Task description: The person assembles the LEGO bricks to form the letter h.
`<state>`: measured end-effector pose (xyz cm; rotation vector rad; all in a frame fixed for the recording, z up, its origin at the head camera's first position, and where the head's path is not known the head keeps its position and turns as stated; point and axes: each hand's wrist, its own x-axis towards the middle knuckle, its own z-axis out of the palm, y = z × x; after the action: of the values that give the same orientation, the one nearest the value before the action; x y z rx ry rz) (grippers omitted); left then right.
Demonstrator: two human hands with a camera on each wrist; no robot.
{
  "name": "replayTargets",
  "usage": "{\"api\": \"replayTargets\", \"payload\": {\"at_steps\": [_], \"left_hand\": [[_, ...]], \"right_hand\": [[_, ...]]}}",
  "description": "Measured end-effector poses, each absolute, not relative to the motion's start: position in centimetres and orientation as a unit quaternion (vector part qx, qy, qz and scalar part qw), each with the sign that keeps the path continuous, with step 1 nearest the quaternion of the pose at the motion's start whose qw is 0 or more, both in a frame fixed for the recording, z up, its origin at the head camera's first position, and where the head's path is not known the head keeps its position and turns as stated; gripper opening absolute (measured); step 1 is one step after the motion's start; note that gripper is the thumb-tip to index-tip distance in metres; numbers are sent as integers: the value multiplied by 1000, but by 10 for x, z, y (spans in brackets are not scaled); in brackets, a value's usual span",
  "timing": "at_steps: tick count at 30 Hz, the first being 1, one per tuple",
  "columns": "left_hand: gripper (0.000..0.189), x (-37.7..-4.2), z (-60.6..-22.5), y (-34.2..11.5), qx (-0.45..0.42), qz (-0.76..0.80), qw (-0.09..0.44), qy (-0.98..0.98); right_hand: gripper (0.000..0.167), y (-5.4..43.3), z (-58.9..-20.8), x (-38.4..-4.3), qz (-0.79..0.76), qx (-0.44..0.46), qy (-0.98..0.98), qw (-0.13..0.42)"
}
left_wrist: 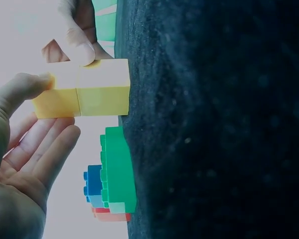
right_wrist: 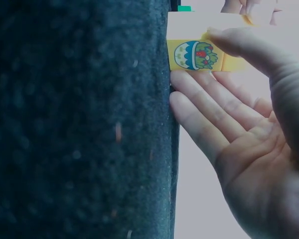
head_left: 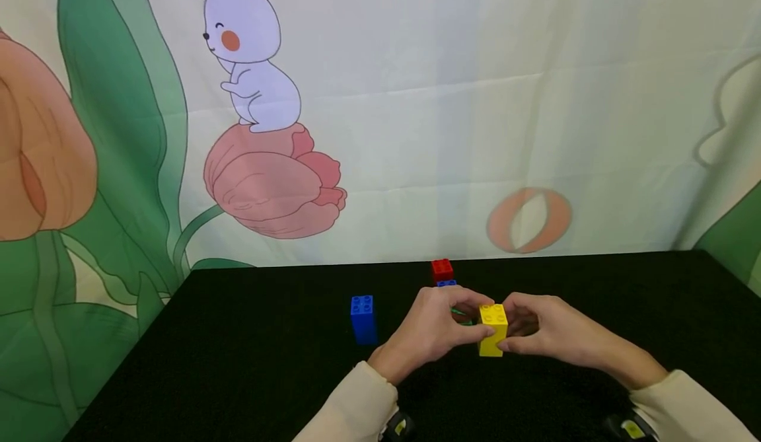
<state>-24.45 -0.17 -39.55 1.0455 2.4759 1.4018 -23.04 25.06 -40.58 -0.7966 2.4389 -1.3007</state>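
Two yellow toy building bricks (head_left: pixel 493 331) stand stacked upright in front of me, and both hands are on them. My left hand (head_left: pixel 433 323) pinches the upper brick (left_wrist: pixel 56 103) between thumb and fingers from the left. From the right, my right hand (head_left: pixel 561 330) pinches the lower brick (right_wrist: pixel 194 54), thumb on one face and fingertips on the opposite one. That lower brick carries a printed picture (right_wrist: pixel 196 55) in blue, white and green. A seam shows between the two bricks in the left wrist view. The stack's bottom is close to the black tabletop (head_left: pixel 285 376).
Left of my hands a tall blue brick stack (head_left: pixel 363 320) stands alone. Behind my left hand are a green brick (left_wrist: pixel 120 167), a blue brick (head_left: pixel 446 283) and a red brick (head_left: pixel 442 269), partly hidden. A printed curtain (head_left: pixel 386 131) hangs behind the table.
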Motion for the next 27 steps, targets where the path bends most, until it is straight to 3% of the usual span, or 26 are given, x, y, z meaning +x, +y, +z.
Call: {"api": "replayTargets", "payload": {"at_steps": [20, 27], "left_hand": [[41, -243, -385, -1, 346, 428, 66, 832], [43, -240, -373, -9, 349, 446, 30, 824]], "right_hand": [[33, 252, -407, -230, -457, -273, 836, 134], [33, 251, -408, -232, -450, -272, 840, 133]]}}
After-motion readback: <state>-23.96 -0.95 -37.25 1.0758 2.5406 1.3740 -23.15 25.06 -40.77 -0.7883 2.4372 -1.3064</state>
